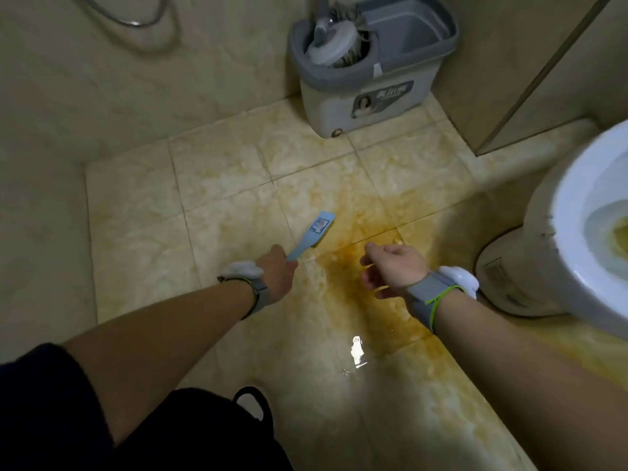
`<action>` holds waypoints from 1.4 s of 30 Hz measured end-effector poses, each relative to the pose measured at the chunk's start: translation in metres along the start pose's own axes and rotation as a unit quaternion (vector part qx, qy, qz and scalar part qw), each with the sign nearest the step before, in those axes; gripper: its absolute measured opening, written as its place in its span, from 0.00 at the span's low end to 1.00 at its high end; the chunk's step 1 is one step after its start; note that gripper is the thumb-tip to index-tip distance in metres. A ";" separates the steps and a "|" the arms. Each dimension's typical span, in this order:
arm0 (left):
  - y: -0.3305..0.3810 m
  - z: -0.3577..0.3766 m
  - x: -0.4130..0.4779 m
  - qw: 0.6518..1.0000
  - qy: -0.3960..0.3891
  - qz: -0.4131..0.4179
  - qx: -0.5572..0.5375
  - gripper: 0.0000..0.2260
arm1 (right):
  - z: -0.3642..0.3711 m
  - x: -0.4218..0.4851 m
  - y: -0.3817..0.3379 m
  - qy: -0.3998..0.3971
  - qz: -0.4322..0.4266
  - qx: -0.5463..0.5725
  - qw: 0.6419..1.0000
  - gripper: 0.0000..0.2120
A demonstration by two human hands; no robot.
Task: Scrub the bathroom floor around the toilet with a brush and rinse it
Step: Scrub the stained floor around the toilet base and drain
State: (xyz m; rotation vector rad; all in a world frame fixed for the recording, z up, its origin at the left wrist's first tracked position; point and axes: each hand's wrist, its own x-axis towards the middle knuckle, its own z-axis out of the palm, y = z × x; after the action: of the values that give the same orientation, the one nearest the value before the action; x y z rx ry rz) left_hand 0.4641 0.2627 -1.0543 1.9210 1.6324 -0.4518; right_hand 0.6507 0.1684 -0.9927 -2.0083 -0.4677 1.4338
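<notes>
— Hands first: what are they doing?
— Left hand (pixel 277 271) grips the handle of the pale blue plastic scrubbing brush (pixel 316 232), bristles down at the beige marbled floor tiles (pixel 221 185), just beside the orange-brown stain (pixel 339 263). Right hand (pixel 394 266) hovers over that stain, fingers loosely curled, holding nothing.
— Why so low?
— To lay the bristles flat for scrubbing, I'd guess.
— Containers?
— White ceramic toilet (pixel 574 205), right of the stain, has yellowish water in its bowl. Grey plastic mop bucket (pixel 339 96) by the wall holds a round mop head (pixel 334 42) in one compartment. Whether the other holds water I can't tell.
</notes>
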 end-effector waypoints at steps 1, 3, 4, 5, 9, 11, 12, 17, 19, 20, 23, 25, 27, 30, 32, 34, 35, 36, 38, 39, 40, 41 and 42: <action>-0.005 0.004 0.008 1.000 0.008 0.005 0.012 0.15 | 0.001 0.006 0.002 0.001 -0.007 -0.010 1.000 0.14; -0.017 0.033 0.035 0.999 0.023 0.015 0.022 0.14 | 0.012 0.034 0.024 -0.002 -0.028 -0.028 0.999 0.15; -0.025 0.047 0.050 0.999 0.025 0.018 0.018 0.14 | 0.018 0.047 0.034 -0.005 -0.038 -0.038 0.999 0.15; -0.032 0.058 0.060 0.999 0.024 0.019 0.018 0.15 | 0.023 0.057 0.040 -0.008 -0.045 -0.048 0.998 0.15; -0.060 0.091 0.082 0.999 0.037 0.024 0.009 0.16 | 0.046 0.086 0.062 -0.015 -0.062 -0.091 0.994 0.16; -0.067 0.099 0.084 0.999 0.043 0.016 -0.009 0.16 | 0.050 0.092 0.067 -0.014 -0.063 -0.106 0.992 0.17; -0.073 0.104 0.084 0.999 0.042 0.008 -0.015 0.17 | 0.056 0.095 0.070 -0.014 -0.062 -0.113 0.992 0.17; -0.072 0.129 0.085 0.998 0.038 -0.022 -0.043 0.15 | 0.064 0.096 0.083 -0.029 -0.053 -0.137 0.989 0.16; -0.067 0.144 0.088 0.999 0.032 -0.008 -0.038 0.13 | 0.064 0.096 0.086 -0.036 -0.053 -0.136 0.989 0.14; -0.063 0.154 0.089 0.999 0.022 0.013 -0.026 0.11 | 0.064 0.097 0.087 -0.037 -0.052 -0.133 0.989 0.14; -0.053 0.182 0.082 0.995 -0.043 0.091 0.020 0.13 | 0.063 0.103 0.089 -0.038 -0.051 -0.131 0.989 0.13; -0.045 0.192 0.070 0.983 -0.096 0.145 0.052 0.13 | 0.062 0.108 0.088 -0.038 -0.051 -0.130 0.989 0.12; -0.036 0.194 0.062 0.980 -0.082 0.174 0.060 0.12 | 0.056 0.114 0.090 -0.037 -0.043 -0.118 0.991 0.12; -0.034 0.184 0.070 0.995 -0.003 0.103 0.006 0.13 | 0.044 0.121 0.095 -0.034 -0.036 -0.115 0.992 0.12; -0.042 0.180 0.076 0.998 0.002 0.056 -0.020 0.10 | 0.038 0.125 0.099 -0.044 -0.026 -0.116 0.992 0.12; -0.046 0.185 0.071 0.998 -0.024 0.065 0.002 0.08 | 0.032 0.130 0.104 -0.048 -0.020 -0.123 0.991 0.12; -0.045 0.190 0.066 0.994 -0.044 0.095 0.018 0.08 | 0.030 0.132 0.104 -0.046 -0.018 -0.130 0.990 0.12; -0.043 0.196 0.060 0.990 -0.059 0.127 0.030 0.10 | 0.029 0.134 0.105 -0.044 -0.018 -0.135 0.990 0.12; -0.033 0.198 0.049 0.988 -0.045 0.147 0.035 0.12 | 0.028 0.137 0.105 -0.043 -0.018 -0.139 0.989 0.12; -0.029 0.196 0.049 0.992 -0.012 0.121 0.020 0.12 | 0.028 0.138 0.104 -0.044 -0.018 -0.137 0.989 0.12; -0.027 0.192 0.050 0.997 0.016 0.078 0.000 0.13 | 0.029 0.139 0.104 -0.045 -0.018 -0.132 0.990 0.12; -0.028 0.187 0.051 0.999 0.033 0.034 -0.021 0.13 | 0.030 0.140 0.103 -0.047 -0.020 -0.128 0.990 0.12; -0.032 0.186 0.053 0.999 0.035 0.006 -0.036 0.13 | 0.032 0.140 0.102 -0.049 -0.023 -0.127 0.990 0.12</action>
State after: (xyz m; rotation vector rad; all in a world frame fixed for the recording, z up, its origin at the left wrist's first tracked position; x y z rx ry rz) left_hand 0.4627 0.1920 -1.2369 1.9121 1.6577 -0.3190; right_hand 0.6624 0.1856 -1.1677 -2.1132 -0.7687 1.5123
